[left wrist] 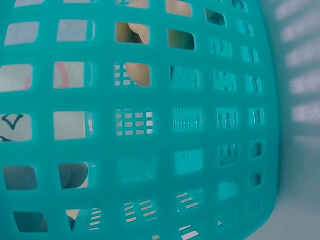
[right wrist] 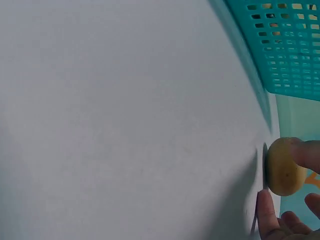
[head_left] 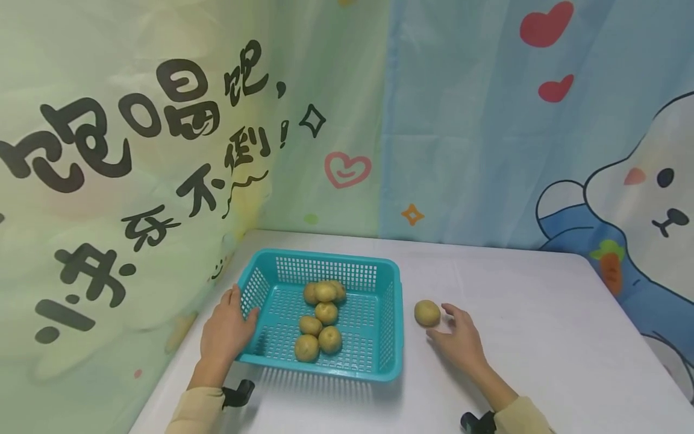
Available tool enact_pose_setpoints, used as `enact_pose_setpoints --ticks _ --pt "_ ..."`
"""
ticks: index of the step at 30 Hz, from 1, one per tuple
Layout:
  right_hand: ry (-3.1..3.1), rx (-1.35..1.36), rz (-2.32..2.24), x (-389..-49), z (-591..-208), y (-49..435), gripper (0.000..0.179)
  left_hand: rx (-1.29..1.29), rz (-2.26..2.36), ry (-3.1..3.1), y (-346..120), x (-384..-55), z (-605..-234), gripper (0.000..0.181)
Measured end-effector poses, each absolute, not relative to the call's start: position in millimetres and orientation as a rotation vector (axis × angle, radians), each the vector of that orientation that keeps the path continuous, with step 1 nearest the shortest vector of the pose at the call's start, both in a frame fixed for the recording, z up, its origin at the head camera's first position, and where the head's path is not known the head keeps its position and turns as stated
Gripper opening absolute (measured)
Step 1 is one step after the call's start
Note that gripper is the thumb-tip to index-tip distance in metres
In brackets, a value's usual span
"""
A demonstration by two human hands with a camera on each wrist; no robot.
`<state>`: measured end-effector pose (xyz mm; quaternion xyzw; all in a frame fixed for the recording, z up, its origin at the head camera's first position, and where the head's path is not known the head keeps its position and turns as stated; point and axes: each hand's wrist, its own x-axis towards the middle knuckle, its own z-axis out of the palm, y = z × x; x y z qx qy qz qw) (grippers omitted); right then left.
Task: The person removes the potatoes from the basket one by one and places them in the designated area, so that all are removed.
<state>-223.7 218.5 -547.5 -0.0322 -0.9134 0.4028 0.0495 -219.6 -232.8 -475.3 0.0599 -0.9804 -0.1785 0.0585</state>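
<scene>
A turquoise plastic basket (head_left: 358, 375) with perforated walls stands on the white table, holding several small yellow potatoes (head_left: 330, 340). My left hand (head_left: 225, 328) holds the basket's left rim, the thumb reaching over its inner side. The left wrist view is filled by the basket's perforated wall (left wrist: 165, 100). To the right of the basket a single potato (head_left: 427, 313) lies on the table. My right hand (head_left: 461, 340) is beside this potato, thumb and fingers spread around its right side. In the right wrist view a fingertip (right wrist: 306, 155) overlaps the potato (right wrist: 285, 175).
The white tabletop (head_left: 537, 319) extends right of the hand and behind the basket. A printed curtain (head_left: 461, 120) with hearts and a cartoon animal hangs behind the table. Another printed sheet (head_left: 135, 211) with dark lettering runs along the left side. Dark wrist devices (head_left: 238, 393) sit at both cuffs.
</scene>
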Motion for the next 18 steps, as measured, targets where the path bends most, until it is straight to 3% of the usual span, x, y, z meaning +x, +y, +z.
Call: enact_pose_setpoints --ticks 9,18 --pt "-2.525 -0.013 1.318 -205 -511 202 0.039 0.18 -0.54 -2.961 -234 -217 -473 0.075" --pt "-2.492 0.182 1.468 -193 -460 153 0.031 0.192 -0.521 -2.964 -233 -219 -475 0.075"
